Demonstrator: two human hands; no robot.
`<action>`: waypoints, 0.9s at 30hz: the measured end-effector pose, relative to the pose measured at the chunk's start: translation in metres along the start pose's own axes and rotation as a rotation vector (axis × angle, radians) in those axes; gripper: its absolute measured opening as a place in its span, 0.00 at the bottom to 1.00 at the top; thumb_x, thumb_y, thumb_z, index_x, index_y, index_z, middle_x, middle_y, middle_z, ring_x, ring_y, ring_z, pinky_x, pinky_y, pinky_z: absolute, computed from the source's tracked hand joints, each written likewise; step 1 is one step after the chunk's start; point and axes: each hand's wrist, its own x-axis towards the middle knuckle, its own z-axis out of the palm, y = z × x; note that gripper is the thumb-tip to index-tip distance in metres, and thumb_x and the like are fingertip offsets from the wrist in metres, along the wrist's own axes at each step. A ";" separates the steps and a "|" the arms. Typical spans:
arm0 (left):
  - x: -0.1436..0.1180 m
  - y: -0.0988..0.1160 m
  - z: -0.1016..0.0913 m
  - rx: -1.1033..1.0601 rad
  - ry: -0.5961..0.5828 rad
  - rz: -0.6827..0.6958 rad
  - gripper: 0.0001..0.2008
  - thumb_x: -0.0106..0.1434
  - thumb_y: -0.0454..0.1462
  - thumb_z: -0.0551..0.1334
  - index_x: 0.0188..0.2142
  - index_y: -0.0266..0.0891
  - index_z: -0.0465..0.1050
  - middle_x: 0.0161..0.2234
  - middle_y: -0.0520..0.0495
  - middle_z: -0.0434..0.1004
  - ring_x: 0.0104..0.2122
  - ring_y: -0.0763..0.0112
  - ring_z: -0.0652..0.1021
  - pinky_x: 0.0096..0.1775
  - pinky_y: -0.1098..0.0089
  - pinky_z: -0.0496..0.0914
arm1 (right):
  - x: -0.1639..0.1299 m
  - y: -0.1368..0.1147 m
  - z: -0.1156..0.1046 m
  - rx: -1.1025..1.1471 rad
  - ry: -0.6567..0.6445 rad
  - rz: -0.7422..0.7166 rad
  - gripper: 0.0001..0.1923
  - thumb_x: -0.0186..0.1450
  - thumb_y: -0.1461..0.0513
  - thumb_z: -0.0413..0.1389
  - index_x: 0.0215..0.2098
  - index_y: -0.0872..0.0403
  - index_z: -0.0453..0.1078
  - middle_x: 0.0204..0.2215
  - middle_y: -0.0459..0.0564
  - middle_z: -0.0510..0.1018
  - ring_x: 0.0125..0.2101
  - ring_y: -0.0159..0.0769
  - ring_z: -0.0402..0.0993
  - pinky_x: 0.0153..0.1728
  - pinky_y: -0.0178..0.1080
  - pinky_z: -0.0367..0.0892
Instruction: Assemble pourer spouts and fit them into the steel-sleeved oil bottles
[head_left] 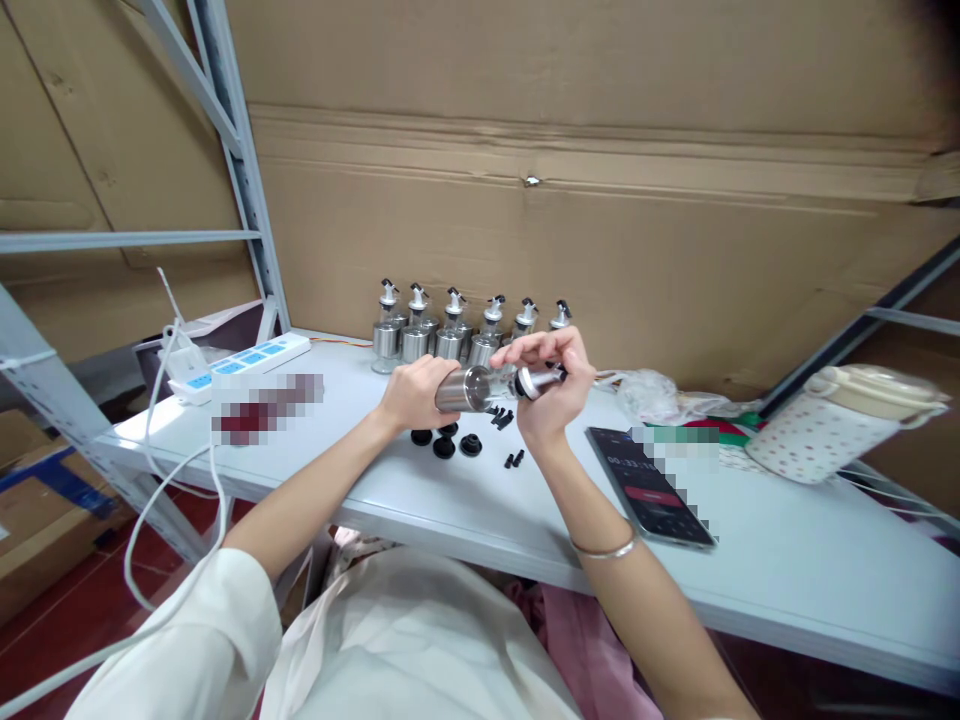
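At the left of the table (817, 580), a power strip (255, 360) is lying near a metal post (260, 225). Toward the middle, spouted bottles (449, 346) are standing in rows before the cardboard (600, 240). In front of them, the left hand (420, 395) is gripping the steel-sleeved body of a bottle (466, 390), which is lying sideways above black caps (444, 447) and small black pieces (505, 421). The right hand (559, 408) is curling around the spout (529, 383) at its neck. Farther right, a phone (652, 490) is lying flat, and a dotted jug (829, 428) is standing beyond it.
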 end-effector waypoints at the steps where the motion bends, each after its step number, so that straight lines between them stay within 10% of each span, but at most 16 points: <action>1: 0.000 0.001 -0.001 -0.001 -0.012 -0.006 0.23 0.46 0.41 0.64 0.42 0.37 0.67 0.36 0.45 0.77 0.34 0.63 0.77 0.33 0.68 0.71 | 0.001 0.000 0.000 0.051 -0.015 0.036 0.10 0.61 0.54 0.43 0.26 0.50 0.52 0.18 0.41 0.68 0.19 0.34 0.70 0.27 0.40 0.67; 12: 0.002 0.006 -0.002 -0.046 -0.030 -0.100 0.23 0.46 0.41 0.64 0.43 0.38 0.67 0.37 0.45 0.77 0.37 0.61 0.78 0.36 0.67 0.72 | -0.002 -0.008 0.004 0.285 -0.062 0.379 0.21 0.59 0.43 0.41 0.27 0.50 0.59 0.14 0.42 0.69 0.26 0.39 0.76 0.38 0.46 0.68; 27: 0.001 0.006 -0.002 -0.031 -0.010 -0.103 0.22 0.46 0.41 0.64 0.41 0.37 0.68 0.34 0.45 0.77 0.34 0.61 0.77 0.33 0.66 0.71 | -0.010 0.002 0.009 0.283 -0.005 0.338 0.22 0.58 0.42 0.37 0.30 0.50 0.57 0.10 0.39 0.64 0.16 0.34 0.65 0.33 0.45 0.66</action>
